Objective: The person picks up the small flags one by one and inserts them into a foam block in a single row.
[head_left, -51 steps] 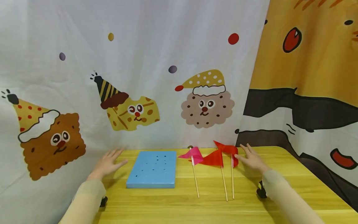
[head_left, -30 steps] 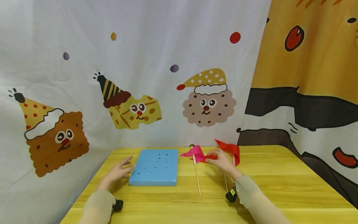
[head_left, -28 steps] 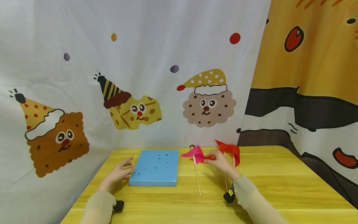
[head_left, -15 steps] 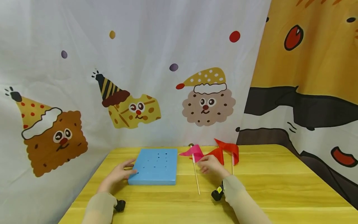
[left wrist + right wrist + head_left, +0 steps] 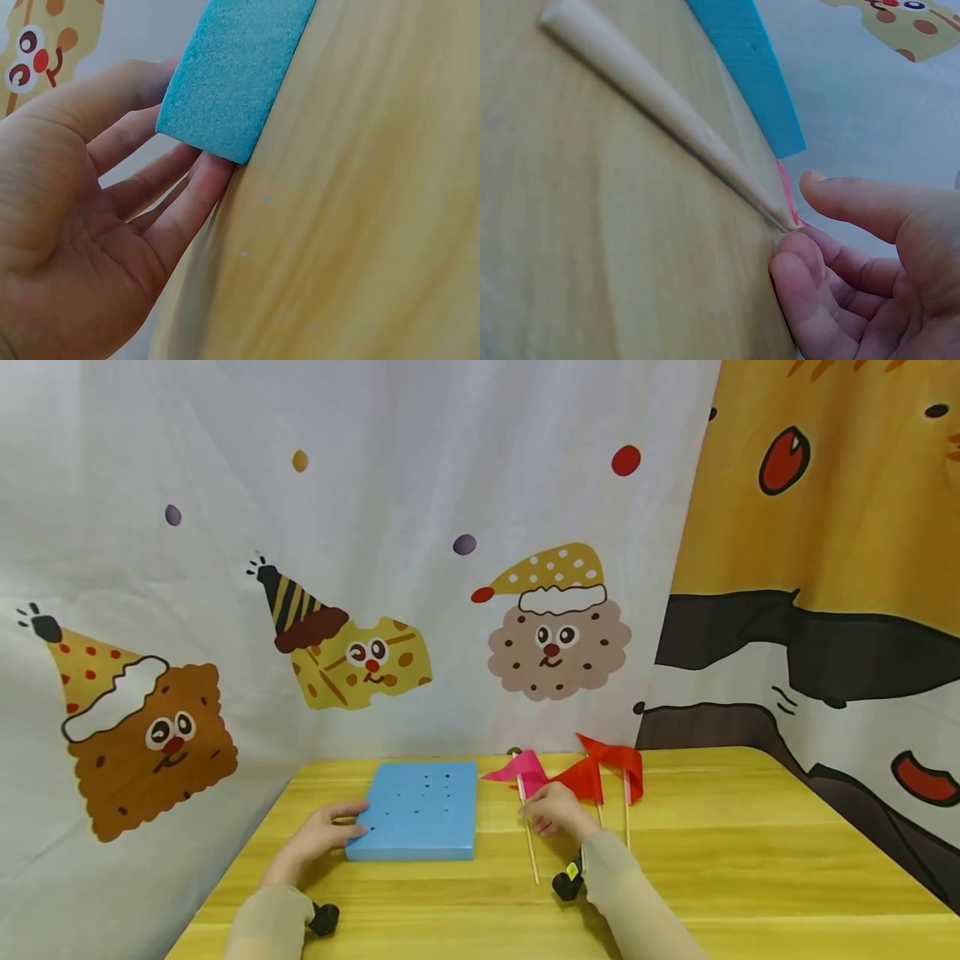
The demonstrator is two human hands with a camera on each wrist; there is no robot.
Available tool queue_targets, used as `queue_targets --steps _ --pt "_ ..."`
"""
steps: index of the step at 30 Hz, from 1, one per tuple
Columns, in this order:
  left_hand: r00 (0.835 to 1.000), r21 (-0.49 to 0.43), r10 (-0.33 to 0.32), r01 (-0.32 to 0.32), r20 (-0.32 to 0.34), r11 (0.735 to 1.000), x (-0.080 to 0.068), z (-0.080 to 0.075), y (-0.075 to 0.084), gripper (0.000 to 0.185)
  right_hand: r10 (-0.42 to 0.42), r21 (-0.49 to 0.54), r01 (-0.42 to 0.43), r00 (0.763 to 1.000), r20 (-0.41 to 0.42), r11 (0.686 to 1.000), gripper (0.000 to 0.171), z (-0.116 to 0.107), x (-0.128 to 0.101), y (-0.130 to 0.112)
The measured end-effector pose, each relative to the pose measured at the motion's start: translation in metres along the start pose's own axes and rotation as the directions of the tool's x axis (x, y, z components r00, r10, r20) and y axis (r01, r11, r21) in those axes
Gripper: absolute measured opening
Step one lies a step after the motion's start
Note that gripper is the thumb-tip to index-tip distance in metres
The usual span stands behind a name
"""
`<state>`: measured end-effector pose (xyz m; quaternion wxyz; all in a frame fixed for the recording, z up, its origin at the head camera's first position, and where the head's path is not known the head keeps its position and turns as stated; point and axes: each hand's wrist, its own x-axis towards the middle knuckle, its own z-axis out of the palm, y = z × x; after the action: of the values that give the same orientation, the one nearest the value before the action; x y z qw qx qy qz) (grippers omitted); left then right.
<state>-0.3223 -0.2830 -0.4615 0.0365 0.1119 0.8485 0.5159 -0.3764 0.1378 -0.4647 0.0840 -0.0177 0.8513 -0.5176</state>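
Note:
A flat blue foam block [image 5: 416, 810] with several small holes lies on the yellow wooden table [image 5: 750, 860]. My left hand [image 5: 330, 831] rests at its near left corner. In the left wrist view the straight fingers [image 5: 187, 202] touch that corner of the block [image 5: 232, 67]. A pink flag [image 5: 519, 771] on a thin wooden stick [image 5: 530, 852] lies just right of the block. My right hand [image 5: 547, 810] is over the stick just below the cloth. Its bent fingertips [image 5: 802, 255] touch the stick [image 5: 667, 105], with the thumb held apart.
Two red flags [image 5: 600, 768] on sticks lie right of the pink one, close behind my right hand. A cartoon-printed curtain [image 5: 450, 568] hangs right behind the table's far edge and along both sides. Small black cameras sit at both wrists.
My right hand has moved left from the red flags to the pink flag's stick. My left hand has slid in from left of the block to its near left corner.

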Motion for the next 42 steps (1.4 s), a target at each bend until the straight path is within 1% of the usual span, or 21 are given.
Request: queue_targets --steps 4,6,9,12,17,22,26,29,36,42 --pt "1.000 -0.014 -0.016 0.015 -0.006 1.000 0.001 0.002 -0.003 0.055 -0.009 -0.049 0.008 1.000 -0.014 0.999 0.021 0.004 0.000 0.001" --pt "1.000 -0.025 -0.020 0.020 -0.011 0.999 0.002 0.002 -0.005 0.056 -0.035 -0.078 0.033 0.999 -0.019 0.996 0.027 0.005 0.000 0.001" --pt "0.999 -0.047 -0.037 0.036 -0.011 0.998 0.002 0.003 -0.008 0.058 -0.072 -0.123 0.069 0.997 -0.020 0.990 0.041 0.007 0.000 0.000" --pt "0.999 -0.067 -0.052 0.052 0.001 0.996 0.003 0.003 -0.010 0.060 -0.101 -0.161 0.097 0.995 -0.017 0.982 0.048 0.008 -0.002 -0.001" --pt "0.997 -0.095 -0.076 0.076 0.004 0.993 0.004 0.003 -0.014 0.060 -0.135 -0.193 0.127 0.990 -0.032 0.973 0.046 0.010 -0.003 -0.002" --pt "0.992 -0.113 -0.119 0.122 0.031 0.986 0.003 0.003 -0.017 0.061 -0.122 -0.208 0.112 0.992 -0.033 0.972 0.045 0.012 -0.005 0.001" --pt "0.991 -0.120 -0.129 0.133 0.040 0.984 0.004 0.003 -0.016 0.063 -0.142 -0.207 0.133 0.989 -0.030 0.969 0.045 0.011 -0.004 0.003" --pt "0.992 -0.119 -0.124 0.128 0.039 0.985 0.005 0.004 -0.015 0.063 -0.153 -0.205 0.143 0.988 -0.035 0.968 0.043 0.009 -0.004 0.005" --pt "0.991 -0.127 -0.124 0.129 0.052 0.983 0.005 0.003 -0.014 0.063 -0.115 -0.200 0.105 0.992 -0.041 0.974 0.037 0.001 -0.004 0.001" --pt "0.992 -0.128 -0.114 0.120 0.052 0.984 0.005 0.003 -0.014 0.063 -0.075 -0.133 0.075 0.997 0.003 0.988 0.009 -0.005 -0.003 0.001"
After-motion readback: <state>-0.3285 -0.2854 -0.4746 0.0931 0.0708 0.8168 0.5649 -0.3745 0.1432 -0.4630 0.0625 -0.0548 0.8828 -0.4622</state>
